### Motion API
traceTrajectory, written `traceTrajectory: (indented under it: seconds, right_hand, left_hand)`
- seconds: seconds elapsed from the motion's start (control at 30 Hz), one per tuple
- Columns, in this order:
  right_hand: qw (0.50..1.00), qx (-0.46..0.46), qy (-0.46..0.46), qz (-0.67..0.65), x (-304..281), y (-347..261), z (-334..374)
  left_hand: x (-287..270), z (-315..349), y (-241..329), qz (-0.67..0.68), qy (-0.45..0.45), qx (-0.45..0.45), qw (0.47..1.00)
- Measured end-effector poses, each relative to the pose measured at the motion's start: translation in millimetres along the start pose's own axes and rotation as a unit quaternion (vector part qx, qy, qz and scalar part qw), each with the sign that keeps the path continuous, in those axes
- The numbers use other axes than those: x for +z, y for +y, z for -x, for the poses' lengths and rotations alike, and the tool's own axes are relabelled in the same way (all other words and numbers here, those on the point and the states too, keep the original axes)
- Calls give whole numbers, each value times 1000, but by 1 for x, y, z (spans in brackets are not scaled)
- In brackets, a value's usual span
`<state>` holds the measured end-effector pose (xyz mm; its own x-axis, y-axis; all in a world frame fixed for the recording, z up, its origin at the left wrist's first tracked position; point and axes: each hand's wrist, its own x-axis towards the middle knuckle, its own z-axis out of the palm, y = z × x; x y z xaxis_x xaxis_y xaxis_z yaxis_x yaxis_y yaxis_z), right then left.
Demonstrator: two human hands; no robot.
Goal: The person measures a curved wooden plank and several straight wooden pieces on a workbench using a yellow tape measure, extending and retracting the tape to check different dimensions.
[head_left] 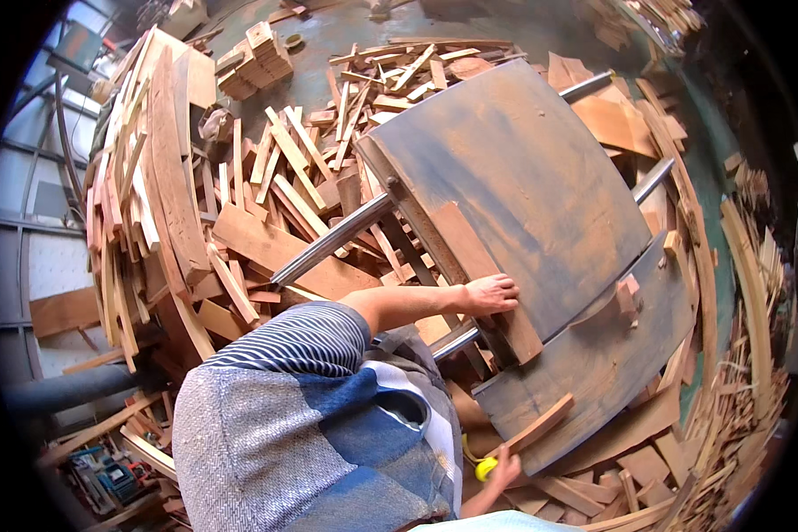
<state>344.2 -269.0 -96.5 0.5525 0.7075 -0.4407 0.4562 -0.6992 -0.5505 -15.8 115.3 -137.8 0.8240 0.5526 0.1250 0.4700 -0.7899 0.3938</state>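
My left hand (492, 294) lies across a reddish-brown wooden board (468, 248), its fingers curled over the board's right side. The board rests along the near left edge of a large grey metal machine table (523, 160), which is stained with sawdust. Lower down, my right hand (504, 470) is closed beside a yellow tape measure (485, 470) and seems to grip it; its fingers are partly hidden. Just above that hand, a narrow wooden strip (541, 420) slants over the edge of a second, lower metal plate (594, 368).
Metal rails (337, 238) jut from the table's left side. Loose offcuts (293, 168) pile up beyond and left of it. Long planks (173, 168) stand stacked at left, and more scrap wood (647, 470) covers the lower right. A small wood block (628, 294) sits on the lower plate.
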Motion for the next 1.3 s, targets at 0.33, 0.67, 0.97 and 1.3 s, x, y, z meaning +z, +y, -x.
traceTrajectory:
  seconds: [0.33, 0.67, 0.97, 1.3]
  right_hand:
    - [948, -206, -100, -220, 10, -331, -2]
    - [918, -245, -144, -276, 34, -398, 51]
    - [947, 11, -53, -317, 64, -218, 63]
    - [889, 1, -17, -458, 82, -196, 81]
  left_hand:
    - [-8, 7, -7, 46, 27, 34, 998]
    - [-36, 29, -51, -9, -64, -42, 997]
    - [-76, 7, -41, -11, -70, -27, 997]
    - [-147, -16, 92, 104, 48, 93, 989]
